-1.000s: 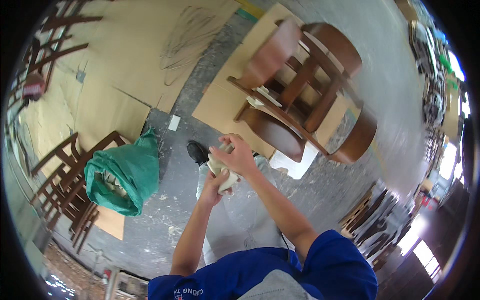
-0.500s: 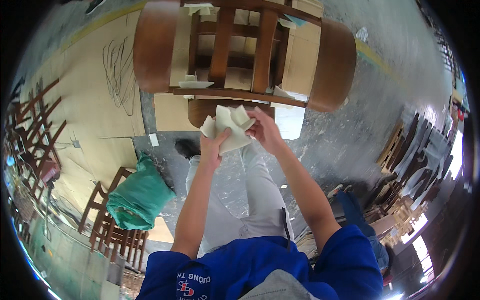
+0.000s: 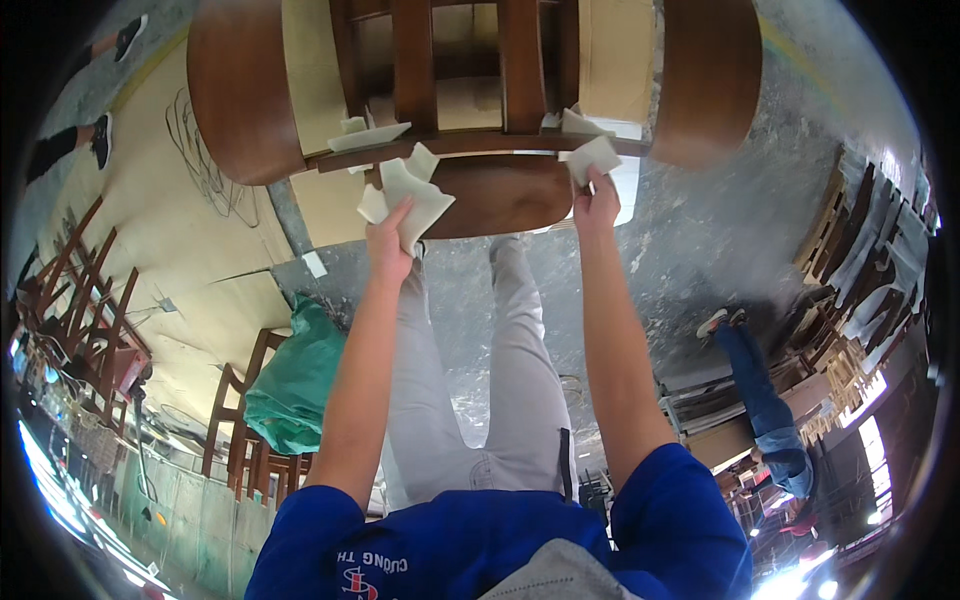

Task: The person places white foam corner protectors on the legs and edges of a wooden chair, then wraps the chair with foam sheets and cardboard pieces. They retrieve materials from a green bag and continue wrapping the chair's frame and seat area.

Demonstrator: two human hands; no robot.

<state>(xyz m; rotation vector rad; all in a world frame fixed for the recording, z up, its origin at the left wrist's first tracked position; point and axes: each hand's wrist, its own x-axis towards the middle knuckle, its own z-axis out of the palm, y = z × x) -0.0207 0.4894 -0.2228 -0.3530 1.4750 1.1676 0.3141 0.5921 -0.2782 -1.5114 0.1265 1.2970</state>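
A person stands over a dark brown wooden frame (image 3: 470,143) that fills the top centre of the frame. The left hand (image 3: 388,245), left of centre, grips a loose bunch of pale sheets (image 3: 413,197), thumb on top; the corners fan out at several angles. The right hand (image 3: 597,207), right of centre and higher up, pinches a single pale square (image 3: 596,158) between thumb and fingers, just beside the frame's near rail; whether the square touches the wood cannot be told.

Two more groups of pale pieces sit at that rail, one at its left part (image 3: 370,137) and one near its right end (image 3: 584,123). Upright slats rise behind the rail, a broad curved panel (image 3: 243,90) stands at the left and another (image 3: 706,80) at the right, and a rounded brown board (image 3: 510,196) lies below the rail. Cardboard (image 3: 325,212) shows under the wood.

At lower left a green sack (image 3: 297,385) rests against brown chairs (image 3: 225,405). A thin dark cord (image 3: 205,165) lies loosely looped on more cardboard at upper left. Another person's legs (image 3: 50,155) enter at the upper left edge, and a person in blue trousers (image 3: 752,385) is at lower right, near stacked wooden parts (image 3: 870,250).
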